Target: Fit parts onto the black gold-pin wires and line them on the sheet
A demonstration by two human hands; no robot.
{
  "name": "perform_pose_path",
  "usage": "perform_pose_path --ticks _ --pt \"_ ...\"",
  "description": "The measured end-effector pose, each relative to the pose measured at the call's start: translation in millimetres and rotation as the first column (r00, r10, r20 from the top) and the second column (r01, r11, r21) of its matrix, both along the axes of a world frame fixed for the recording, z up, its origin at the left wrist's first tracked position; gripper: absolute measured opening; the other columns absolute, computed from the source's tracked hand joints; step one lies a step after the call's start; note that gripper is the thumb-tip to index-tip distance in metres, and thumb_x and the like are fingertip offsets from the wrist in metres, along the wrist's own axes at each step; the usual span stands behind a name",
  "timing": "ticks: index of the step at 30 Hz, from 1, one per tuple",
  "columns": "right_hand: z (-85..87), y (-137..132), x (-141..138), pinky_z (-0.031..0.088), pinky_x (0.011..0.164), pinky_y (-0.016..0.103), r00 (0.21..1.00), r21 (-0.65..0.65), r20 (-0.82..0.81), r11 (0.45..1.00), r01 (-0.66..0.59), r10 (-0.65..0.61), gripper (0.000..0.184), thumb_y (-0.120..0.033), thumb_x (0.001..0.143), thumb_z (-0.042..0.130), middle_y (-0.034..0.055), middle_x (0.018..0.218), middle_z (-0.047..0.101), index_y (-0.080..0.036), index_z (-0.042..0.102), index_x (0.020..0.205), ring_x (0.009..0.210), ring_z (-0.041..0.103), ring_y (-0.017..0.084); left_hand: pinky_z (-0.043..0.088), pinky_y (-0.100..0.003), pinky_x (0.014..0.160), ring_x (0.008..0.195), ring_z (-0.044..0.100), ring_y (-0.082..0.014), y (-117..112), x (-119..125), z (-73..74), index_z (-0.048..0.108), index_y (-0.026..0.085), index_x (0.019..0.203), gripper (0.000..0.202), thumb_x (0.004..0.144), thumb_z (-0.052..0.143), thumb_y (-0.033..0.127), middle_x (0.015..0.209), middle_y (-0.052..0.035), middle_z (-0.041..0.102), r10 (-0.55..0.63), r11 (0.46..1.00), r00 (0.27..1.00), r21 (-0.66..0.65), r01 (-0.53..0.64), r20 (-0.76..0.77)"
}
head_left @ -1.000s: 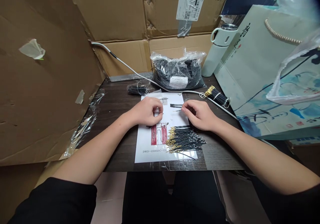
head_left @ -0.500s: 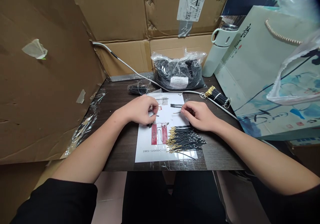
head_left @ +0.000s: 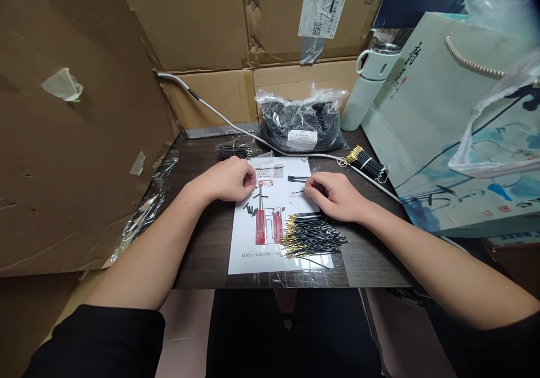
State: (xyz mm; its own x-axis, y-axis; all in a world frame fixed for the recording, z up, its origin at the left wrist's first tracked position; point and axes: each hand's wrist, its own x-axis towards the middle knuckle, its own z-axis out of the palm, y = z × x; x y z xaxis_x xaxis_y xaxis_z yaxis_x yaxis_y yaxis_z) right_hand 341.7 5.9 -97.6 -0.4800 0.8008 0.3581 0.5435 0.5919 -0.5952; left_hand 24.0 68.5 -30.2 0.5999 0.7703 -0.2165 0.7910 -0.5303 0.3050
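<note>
My left hand rests on the left edge of a white instruction sheet, fingers curled in a pinch; what they hold is too small to name. A few short black tube pieces lie on the sheet just below it. My right hand sits at the sheet's right edge, fingers pinched on a thin black wire. Below the right hand lies a pile of black wires with gold tips. A few more wires lie between the hands.
A plastic bag of black wires stands at the back of the dark table. A bundled wire set, a white cable, a pale flask and a gift bag lie right. Cardboard walls close in left and behind.
My left hand has drawn back to the left, uncovering the short black tube pieces and more of the sheet's picture. My right hand has hardly moved.
</note>
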Motion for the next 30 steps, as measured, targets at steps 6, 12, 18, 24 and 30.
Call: perform_pose_path --ticks 6,12,18,24,30 --pt "-0.1 0.1 0.0 0.042 0.072 0.033 1.0 -0.001 0.0 1.0 -0.004 0.004 0.02 -0.029 0.108 0.057 0.0055 0.087 0.071 -0.018 0.068 0.095 0.075 0.059 0.018 0.038 -0.029 0.058 0.06 0.058 -0.014 -1.3 0.9 -5.4 0.075 0.018 0.078 0.009 0.078 0.066 0.02 0.073 -0.0019 0.073 -0.04 0.999 0.997 0.004 0.04 0.06" --pt "0.7 -0.1 -1.3 0.042 0.071 0.033 1.0 -0.005 0.001 1.0 0.003 -0.003 0.021 -0.031 0.108 0.057 0.0053 0.086 0.07 -0.018 0.067 0.094 0.073 0.058 0.018 0.043 -0.026 0.061 0.061 0.058 -0.0114 -10.8 16.9 -13.9 0.075 0.017 0.082 0.006 0.08 0.07 0.019 0.074 -0.0008 0.071 -0.113 0.993 0.944 0.006 0.116 0.309" --pt "1.8 -1.1 -2.8 0.046 0.073 0.034 0.996 0.017 -0.074 0.999 0.045 -0.044 0.022 -0.032 0.109 0.057 0.0049 0.086 0.07 -0.019 0.066 0.094 0.076 0.061 0.019 0.049 -0.024 0.061 0.064 0.062 -0.0112 -23.2 42.5 -42.1 0.077 0.014 0.091 0.012 0.085 0.076 0.024 0.075 -0.0036 0.072 0.131 0.967 0.736 -0.248 0.052 0.664" --pt "3.0 -1.9 -2.4 0.047 0.072 0.034 0.992 0.055 -0.11 0.996 0.073 -0.066 0.019 -0.029 0.108 0.058 0.0038 0.085 0.07 -0.019 0.065 0.093 0.075 0.062 0.018 0.056 -0.024 0.068 0.072 0.068 -0.0118 -22.4 51.9 -58.8 0.08 0.012 0.093 0.014 0.084 0.083 0.023 0.085 -0.0082 0.078 0.229 0.939 0.647 -0.339 0.05 0.727" --pt "3.2 -1.2 -2.3 0.046 0.071 0.034 0.992 0.03 -0.097 0.996 0.087 -0.083 0.018 -0.029 0.107 0.058 0.0041 0.084 0.069 -0.02 0.064 0.092 0.074 0.061 0.019 0.06 -0.026 0.071 0.077 0.072 -0.0149 -21.7 52.6 -60.7 0.085 0.013 0.104 0.021 0.086 0.083 0.025 0.091 -0.01 0.081 0.29 0.923 0.619 -0.384 0.02 0.73"
